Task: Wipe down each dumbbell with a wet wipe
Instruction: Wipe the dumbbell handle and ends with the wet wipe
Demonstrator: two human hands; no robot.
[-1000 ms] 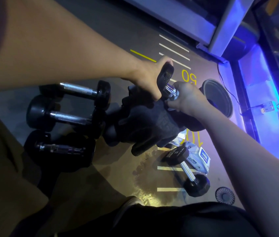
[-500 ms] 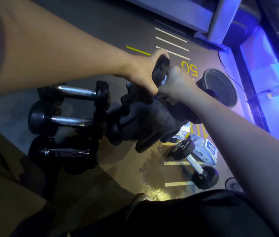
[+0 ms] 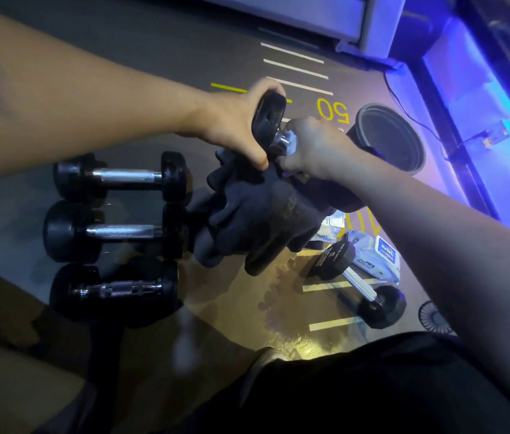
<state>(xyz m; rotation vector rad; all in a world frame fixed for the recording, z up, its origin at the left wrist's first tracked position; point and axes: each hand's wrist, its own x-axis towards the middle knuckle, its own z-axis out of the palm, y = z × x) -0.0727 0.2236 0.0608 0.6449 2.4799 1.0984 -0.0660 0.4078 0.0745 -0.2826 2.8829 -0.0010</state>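
Centre-upper frame: our left hand [image 3: 231, 126] grips the black end of the held dumbbell [image 3: 269, 120], raised off the floor. Our right hand [image 3: 316, 148] is closed round its chrome handle with a white wet wipe [image 3: 291, 142] bunched under the fingers. Dark gloves [image 3: 263, 214] hang just below both hands. Left of frame: three dumbbells [image 3: 119, 230] lie side by side. Lower right: a hex dumbbell [image 3: 360, 286] beside the wipes pack [image 3: 382, 255].

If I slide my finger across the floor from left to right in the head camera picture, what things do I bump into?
Three stacked-up dumbbells → dark gloves → lone dumbbell → wet wipe pack → small round fan.
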